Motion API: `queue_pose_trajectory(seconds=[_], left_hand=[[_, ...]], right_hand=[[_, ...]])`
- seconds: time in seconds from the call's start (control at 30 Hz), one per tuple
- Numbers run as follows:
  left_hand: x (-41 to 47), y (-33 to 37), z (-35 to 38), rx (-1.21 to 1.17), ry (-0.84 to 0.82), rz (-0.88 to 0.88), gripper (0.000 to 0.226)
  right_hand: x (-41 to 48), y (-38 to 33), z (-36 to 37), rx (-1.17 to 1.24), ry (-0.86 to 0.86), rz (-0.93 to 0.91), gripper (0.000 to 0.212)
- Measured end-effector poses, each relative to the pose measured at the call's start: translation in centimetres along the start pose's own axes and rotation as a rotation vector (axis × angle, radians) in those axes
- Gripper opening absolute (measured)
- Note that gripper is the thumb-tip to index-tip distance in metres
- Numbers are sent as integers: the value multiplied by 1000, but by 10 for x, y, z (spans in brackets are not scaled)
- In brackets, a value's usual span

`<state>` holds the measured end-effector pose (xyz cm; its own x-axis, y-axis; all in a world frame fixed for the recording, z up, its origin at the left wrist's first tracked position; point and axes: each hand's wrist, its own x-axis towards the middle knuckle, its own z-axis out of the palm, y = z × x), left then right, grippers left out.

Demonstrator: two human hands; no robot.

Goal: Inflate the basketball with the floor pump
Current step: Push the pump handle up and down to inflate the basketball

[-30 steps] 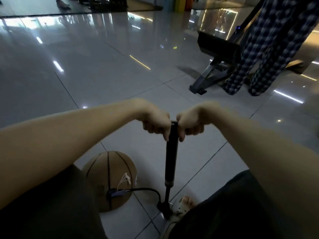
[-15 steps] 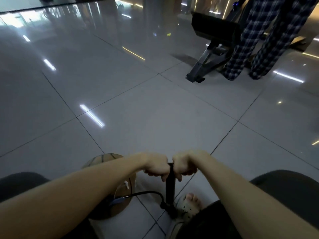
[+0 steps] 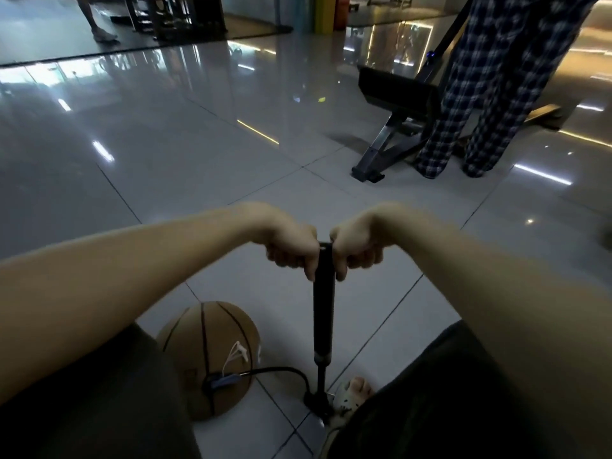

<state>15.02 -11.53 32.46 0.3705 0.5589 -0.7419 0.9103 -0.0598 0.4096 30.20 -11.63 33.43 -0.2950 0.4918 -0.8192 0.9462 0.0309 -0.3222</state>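
A black floor pump [image 3: 324,313] stands upright on the tiled floor between my knees. My left hand [image 3: 291,248] and my right hand [image 3: 357,246] each grip one side of its T-handle at the top, which is raised. A foot in a light shoe [image 3: 349,397] rests on the pump's base. A black hose [image 3: 281,372] curves left from the base to a connector plugged into the brown basketball [image 3: 212,352], which sits on the floor by my left knee, partly hidden by it.
A black weight bench [image 3: 394,107] stands at the far right, with a person in plaid trousers [image 3: 477,94] beside it. Another person's legs [image 3: 96,24] and dark gym equipment are at the far back. Glossy tiles stretch ahead.
The pump handle went down with both hands half a second ago and has come back up. Both hands kept their grip throughout.
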Motion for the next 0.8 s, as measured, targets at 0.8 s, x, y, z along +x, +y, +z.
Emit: queue_pose_trajectory(seconds=[0.8], left_hand=[[72, -36, 116, 89, -58, -49, 22]], right_hand=[[94, 42, 104, -137, -64, 76, 5]])
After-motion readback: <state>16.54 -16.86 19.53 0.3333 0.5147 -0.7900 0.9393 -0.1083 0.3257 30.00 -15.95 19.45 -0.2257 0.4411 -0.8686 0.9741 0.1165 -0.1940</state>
